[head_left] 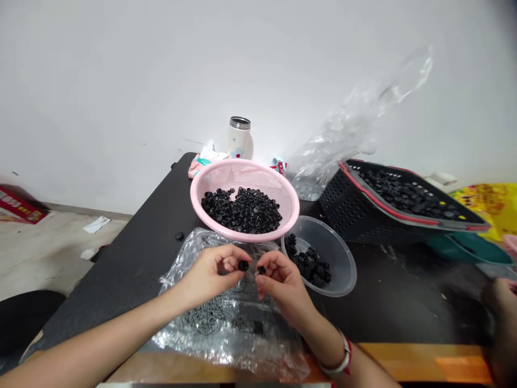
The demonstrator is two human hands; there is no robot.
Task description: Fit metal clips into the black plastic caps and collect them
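Observation:
My left hand (220, 269) pinches a small round black plastic cap (243, 265) between thumb and fingertips. A smaller black plastic piece (261, 269) is pinched in my right hand (280, 277); its exact shape is too small to tell. The two pieces face each other, a short gap apart. Both hands hover over a clear plastic bag (278, 353) with many grey screws (208, 316) on it. Just beyond the hands stands a pink colander (197, 202) heaped with black caps (250, 210). Right of it, a clear plastic bowl (343, 264) holds black knob-like pieces (313, 264).
A black basket (343, 202) full of black parts stands at the right, beside an upright plastic bag (343, 129). A white tumbler (239, 137) and a tissue pack (197, 164) are behind the colander. One loose cap (179, 236) lies left. Another person's hand (504, 302) shows far right.

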